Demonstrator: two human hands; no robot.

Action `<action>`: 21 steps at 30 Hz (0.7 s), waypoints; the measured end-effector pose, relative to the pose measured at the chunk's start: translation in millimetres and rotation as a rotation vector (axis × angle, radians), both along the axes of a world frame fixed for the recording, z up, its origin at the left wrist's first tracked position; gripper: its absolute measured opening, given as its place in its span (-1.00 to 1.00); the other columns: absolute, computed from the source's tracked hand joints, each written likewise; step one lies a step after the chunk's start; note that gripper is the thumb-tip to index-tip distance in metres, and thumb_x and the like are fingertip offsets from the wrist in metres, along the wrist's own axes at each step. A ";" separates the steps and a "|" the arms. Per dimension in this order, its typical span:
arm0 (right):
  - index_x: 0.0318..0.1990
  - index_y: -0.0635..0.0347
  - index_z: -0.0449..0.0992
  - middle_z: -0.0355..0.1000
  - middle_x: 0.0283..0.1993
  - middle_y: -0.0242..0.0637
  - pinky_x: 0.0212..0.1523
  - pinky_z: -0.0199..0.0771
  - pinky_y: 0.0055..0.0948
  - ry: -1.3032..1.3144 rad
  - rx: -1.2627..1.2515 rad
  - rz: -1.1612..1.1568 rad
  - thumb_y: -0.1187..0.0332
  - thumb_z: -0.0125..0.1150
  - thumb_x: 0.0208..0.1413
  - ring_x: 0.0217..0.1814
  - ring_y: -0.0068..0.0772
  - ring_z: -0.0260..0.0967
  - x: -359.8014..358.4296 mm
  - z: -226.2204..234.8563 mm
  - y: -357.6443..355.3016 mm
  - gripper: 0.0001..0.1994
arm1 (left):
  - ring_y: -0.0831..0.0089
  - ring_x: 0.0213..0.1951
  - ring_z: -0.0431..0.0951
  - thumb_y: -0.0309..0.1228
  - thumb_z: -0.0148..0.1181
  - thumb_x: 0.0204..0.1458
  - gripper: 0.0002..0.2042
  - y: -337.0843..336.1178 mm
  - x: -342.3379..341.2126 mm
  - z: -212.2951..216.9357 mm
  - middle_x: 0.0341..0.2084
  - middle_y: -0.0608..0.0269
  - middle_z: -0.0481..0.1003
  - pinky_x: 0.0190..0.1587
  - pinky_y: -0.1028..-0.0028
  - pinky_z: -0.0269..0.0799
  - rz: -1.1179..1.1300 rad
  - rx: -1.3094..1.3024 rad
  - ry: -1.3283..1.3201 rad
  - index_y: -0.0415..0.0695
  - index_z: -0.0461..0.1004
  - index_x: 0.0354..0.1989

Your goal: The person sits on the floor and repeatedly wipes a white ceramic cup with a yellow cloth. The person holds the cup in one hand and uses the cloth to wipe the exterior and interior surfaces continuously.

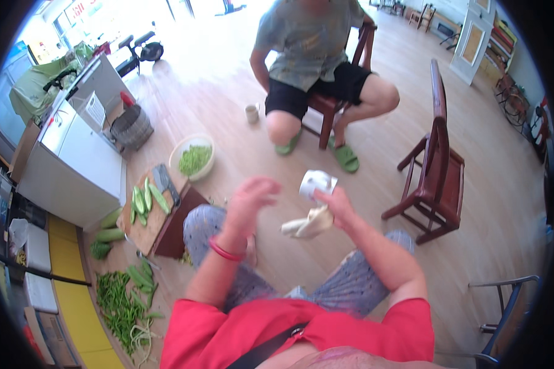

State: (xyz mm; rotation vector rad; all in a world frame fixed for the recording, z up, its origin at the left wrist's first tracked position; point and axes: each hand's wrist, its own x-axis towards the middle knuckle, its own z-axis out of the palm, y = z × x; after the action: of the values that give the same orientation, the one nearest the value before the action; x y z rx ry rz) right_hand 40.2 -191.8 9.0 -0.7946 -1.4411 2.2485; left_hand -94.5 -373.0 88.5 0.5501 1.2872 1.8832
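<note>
My left hand [255,195] is raised above my left knee, slightly blurred, its fingers apart and nothing in them. In front of me my right hand [338,208] is closed on a white, card-like piece [317,183] with grey patches. A limp, cream-coloured cloth-like thing [308,225], possibly a glove, hangs below the same hand. To the left, halved green gourds [143,200] and a dark-bladed cleaver [165,183] lie on a wooden cutting board [156,223]. Just beyond stands a pale bowl [176,154] with shredded green vegetable [194,160].
Another person [314,43] in green slippers sits on a wooden chair opposite, near a mug [252,113]. An unoccupied wooden chair [434,178] stands at right. Green peppers [114,301] and whole gourds [109,235] lie on the left floor. A woven basket [132,127] stands beside the white cabinet [83,166].
</note>
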 end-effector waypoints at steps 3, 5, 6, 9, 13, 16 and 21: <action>-0.03 0.25 0.43 0.44 -0.11 -0.37 -0.09 0.39 -0.49 0.017 0.099 0.082 0.39 0.20 0.03 -0.10 -0.54 0.37 -13.7 17.6 -5.3 -0.67 | 0.49 -0.03 0.36 -0.36 0.10 0.08 -0.61 50.0 7.0 -31.1 -0.05 0.21 0.37 0.01 0.50 0.28 0.012 -0.058 0.052 -0.24 0.28 0.07; -0.04 0.25 0.45 0.44 -0.13 -0.39 -0.10 0.39 -0.50 0.033 0.101 0.128 0.35 0.20 0.05 -0.11 -0.57 0.37 -20.3 21.9 -6.9 -0.68 | 0.45 -0.01 0.34 -0.36 0.10 0.08 -0.52 67.6 3.7 -64.4 -0.03 0.19 0.34 0.07 0.47 0.24 -0.006 0.015 0.071 -0.26 0.18 0.16; -0.05 0.25 0.45 0.45 -0.14 -0.40 -0.11 0.39 -0.50 0.040 0.079 0.151 0.33 0.20 0.05 -0.12 -0.58 0.37 -25.9 26.2 -9.2 -0.69 | 0.45 -0.01 0.34 -0.36 0.10 0.08 -0.50 73.3 -2.4 -79.1 -0.04 0.20 0.34 0.07 0.47 0.24 -0.035 0.046 0.089 -0.25 0.15 0.18; -0.07 0.23 0.47 0.46 -0.17 -0.42 -0.13 0.38 -0.51 -0.014 0.128 0.233 0.29 0.19 0.07 -0.15 -0.62 0.37 -45.2 16.4 -4.7 -0.70 | 0.45 -0.03 0.36 -0.38 0.10 0.05 -0.47 79.6 -18.8 -100.8 -0.06 0.21 0.34 0.03 0.48 0.27 0.032 0.206 -0.044 -0.22 0.13 0.20; -0.10 0.23 0.48 0.46 -0.21 -0.41 -0.13 0.36 -0.50 -0.094 0.267 0.291 0.22 0.17 0.08 -0.17 -0.61 0.36 -68.3 -7.2 -7.5 -0.69 | 0.47 -0.10 0.40 -0.35 0.09 0.02 -0.48 83.9 -50.8 -104.3 -0.13 0.22 0.38 -0.07 0.53 0.33 0.029 0.207 0.144 -0.23 0.17 0.17; -0.02 0.22 0.39 0.42 -0.14 -0.21 -0.06 0.33 -0.36 -0.061 0.595 0.358 0.22 0.21 0.03 -0.09 -0.32 0.37 -87.9 -9.4 -23.5 -0.61 | 0.50 -0.20 0.43 -0.30 0.11 0.00 -0.52 78.4 -63.6 -121.4 -0.22 0.22 0.43 -0.18 0.56 0.37 0.071 0.123 -0.124 -0.28 0.28 0.09; 0.04 0.18 0.33 0.34 -0.05 -0.04 -0.01 0.29 -0.22 -0.029 1.241 0.485 0.21 0.28 -0.07 0.03 -0.04 0.29 -111.6 -22.0 -20.5 -0.49 | 0.43 -0.25 0.52 -0.19 0.05 0.05 -0.62 66.6 -98.1 -107.6 -0.27 0.14 0.49 -0.26 0.47 0.47 -0.086 -0.173 -0.357 -0.22 0.37 -0.07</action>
State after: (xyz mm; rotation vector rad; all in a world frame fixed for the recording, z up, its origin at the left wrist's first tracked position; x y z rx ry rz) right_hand -71.4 -212.3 -13.1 -0.0448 -2.7042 1.0770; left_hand -192.6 -306.4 -19.1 0.1647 1.1540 1.6863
